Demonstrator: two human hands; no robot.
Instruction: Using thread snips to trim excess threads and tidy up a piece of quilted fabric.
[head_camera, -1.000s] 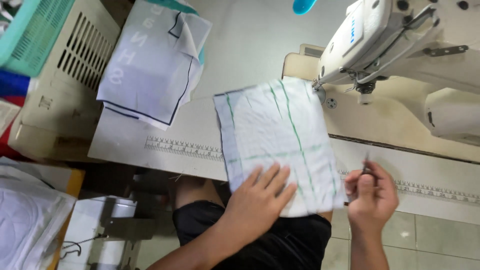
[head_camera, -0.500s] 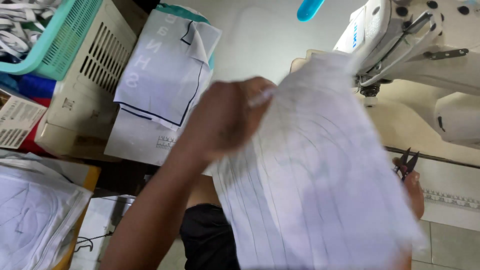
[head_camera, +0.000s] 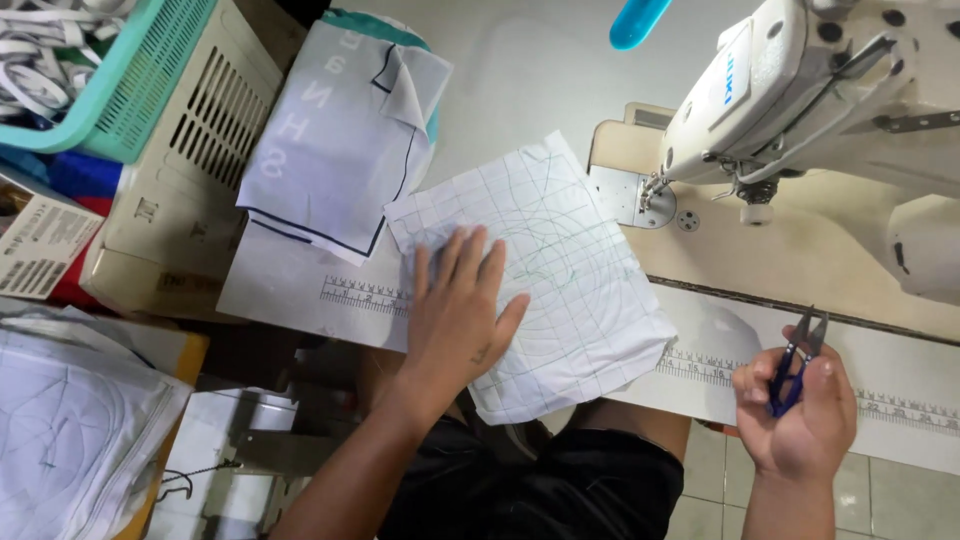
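Note:
A white fabric square (head_camera: 560, 270) marked with a green grid and curved lines lies flat on the sewing table (head_camera: 480, 80), its near corner hanging over the front edge. My left hand (head_camera: 460, 310) rests flat on its left half, fingers spread. My right hand (head_camera: 800, 415) hovers off the table's front edge to the right, closed around small blue thread snips (head_camera: 795, 365) with the blades pointing up. The white sewing machine (head_camera: 800, 80) stands at the back right, its needle area just beyond the fabric's far corner.
A stack of white fabric pieces with dark edging (head_camera: 340, 140) lies to the left of the square. A teal basket (head_camera: 110, 70) and a beige crate (head_camera: 190, 190) stand at far left. More marked fabric (head_camera: 70, 440) is piled at lower left. A ruler strip (head_camera: 880, 400) runs along the table front.
The fabric was lifted and turned over by my left hand, then laid flat again, now showing a grid side. My right hand stayed at the right with the snips.

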